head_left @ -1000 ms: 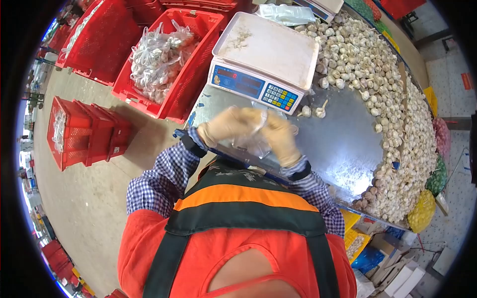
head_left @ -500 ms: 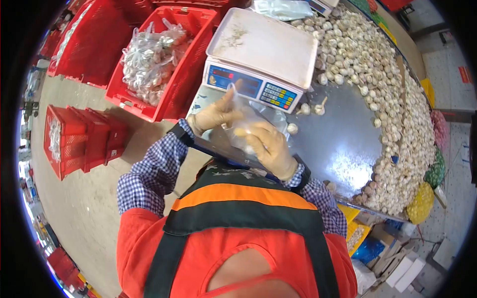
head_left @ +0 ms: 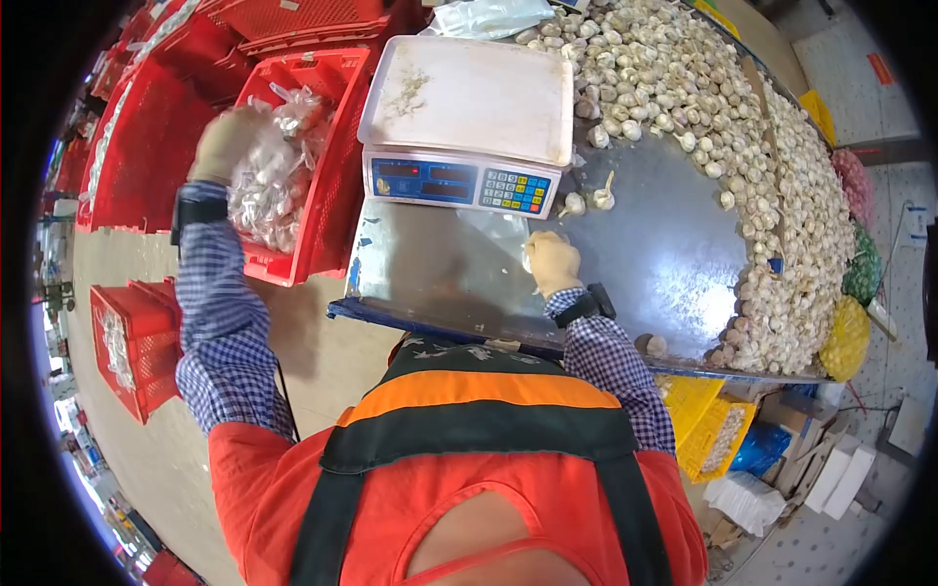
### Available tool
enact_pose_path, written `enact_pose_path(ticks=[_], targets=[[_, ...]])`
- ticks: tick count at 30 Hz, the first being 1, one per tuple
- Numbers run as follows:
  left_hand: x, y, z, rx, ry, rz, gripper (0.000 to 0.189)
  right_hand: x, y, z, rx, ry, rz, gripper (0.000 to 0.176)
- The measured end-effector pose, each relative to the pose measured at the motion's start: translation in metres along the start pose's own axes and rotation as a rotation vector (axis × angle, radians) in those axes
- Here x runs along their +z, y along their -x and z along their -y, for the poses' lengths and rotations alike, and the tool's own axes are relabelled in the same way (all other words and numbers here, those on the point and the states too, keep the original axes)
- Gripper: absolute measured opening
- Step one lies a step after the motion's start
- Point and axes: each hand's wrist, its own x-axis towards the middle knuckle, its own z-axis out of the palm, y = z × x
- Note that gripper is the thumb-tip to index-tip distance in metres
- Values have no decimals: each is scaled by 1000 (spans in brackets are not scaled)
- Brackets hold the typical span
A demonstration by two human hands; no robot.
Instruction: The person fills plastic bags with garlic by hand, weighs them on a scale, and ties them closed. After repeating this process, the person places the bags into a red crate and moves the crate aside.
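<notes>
My left hand (head_left: 227, 146), gloved and smeared by motion, is over a red crate (head_left: 335, 176) of filled clear plastic bags (head_left: 278, 190). A blurred bag is close beneath its fingers; whether they grip it cannot be made out. My right hand (head_left: 553, 264), also gloved, is closed low over the metal table (head_left: 449, 264), in front of the scale. Its fingers are curled round a garlic bulb (head_left: 529, 258), of which only a pale edge shows. Two loose garlic bulbs (head_left: 574, 204) lie just beyond it, near the corner of the weighing scale (head_left: 464, 107).
A large heap of garlic (head_left: 684, 93) curves along the table's back and right side. Stacked red crates (head_left: 147, 146) stand at the left, with another crate (head_left: 137, 342) on the floor. Flat plastic bags (head_left: 489, 17) lie behind the scale. Yellow crates (head_left: 718, 435) stand below the table.
The plastic bag has left the space between my hands. My left hand has swung left over the crate of bags. My right hand has moved to the loose bulb on the table.
</notes>
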Motion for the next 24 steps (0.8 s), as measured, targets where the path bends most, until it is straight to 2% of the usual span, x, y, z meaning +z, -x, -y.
enact_pose_path(ticks=[1, 2, 3, 4, 5, 6, 7, 8, 10, 11, 13, 14, 15, 17, 18, 20, 22, 23, 24], targets=[[12, -2, -33, -11, 235, -116, 19, 12, -4, -5, 28, 61, 107, 24], [-90, 15, -83, -122, 493, -197, 22, 19, -6, -9, 58, 120, 213, 22], [-121, 13, -116, -5, 646, -125, 27, 19, -1, -13, 70, 113, 210, 22], [-116, 9, -164, -41, 1082, -74, 28, 18, 11, -20, 0, 36, 177, 21], [-140, 20, -209, 95, 1468, -173, 32, 17, 24, -25, -73, -39, 146, 20], [-142, 15, -251, 376, 1371, -195, 53, 1, 37, -23, -96, -107, 139, 18], [-194, 25, -262, 535, 1408, 63, 74, -8, 47, -23, -96, -103, 140, 18], [-173, 22, -309, 646, 1384, -237, 84, -14, 57, -24, -171, -181, 84, 16], [-193, 13, -346, 590, 1171, -124, 82, -27, 71, -26, -290, -236, 42, 15], [-202, 7, -354, 603, 1172, -124, 82, -33, 75, -28, -278, -236, 40, 15], [-214, -15, -364, 703, 983, 47, 64, -40, 81, -34, -349, -121, 41, 15], [-202, -19, -368, 684, 1052, -66, 42, -40, 84, -38, -337, -125, 41, 15], [-193, -27, -374, 694, 1048, -63, 42, -40, 86, -43, -332, -58, 73, 15], [-192, -35, -373, 605, 1105, 28, 23, -37, 87, -54, -323, -1, 99, 16], [-192, -34, -373, 610, 1096, 29, 23, -32, 87, -62, -261, -21, 126, 17], [-194, -30, -373, 549, 1291, 9, 21, -42, 84, -61, -192, -49, 145, 20], [-202, -26, -376, 516, 1370, -18, 23, -64, 79, -44, -63, -358, -161, 36], [-211, -22, -375, 522, 1363, -16, 23, -61, 73, -37, -57, -364, -165, 36], [-220, -19, -375, 543, 1307, -265, 21, -58, 66, -30, 3, -538, -181, 41]])
